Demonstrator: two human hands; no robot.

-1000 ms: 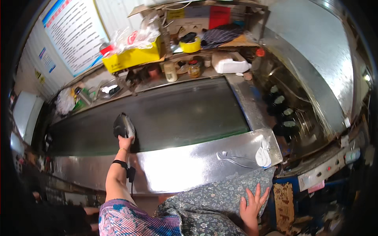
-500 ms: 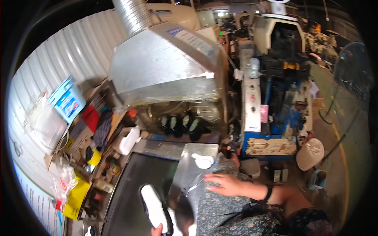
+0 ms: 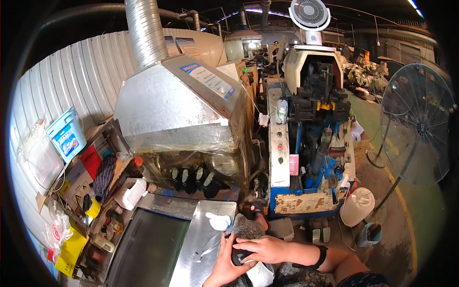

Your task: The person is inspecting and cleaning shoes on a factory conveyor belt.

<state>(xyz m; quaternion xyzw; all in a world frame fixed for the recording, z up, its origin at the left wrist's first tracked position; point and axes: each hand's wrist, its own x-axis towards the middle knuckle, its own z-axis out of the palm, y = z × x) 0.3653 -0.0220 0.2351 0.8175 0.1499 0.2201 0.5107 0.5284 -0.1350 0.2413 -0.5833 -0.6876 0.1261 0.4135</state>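
Shoe is sitting between left hand and right hand, near the right edge of tabletop. Belt is lying left of tabletop. Shoe row is standing behind both, under hood. Machine is standing right of hood, pedestal fan further right, jerrycan between.

The shoe is black and white, the box yellow.

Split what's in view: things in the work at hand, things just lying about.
In the work:
- black-and-white shoe, between left hand and right hand
- dark shoes at the metal hood, probably

Apparently lying about:
- yellow box
- white jug
- light-blue tub
- dark cloth
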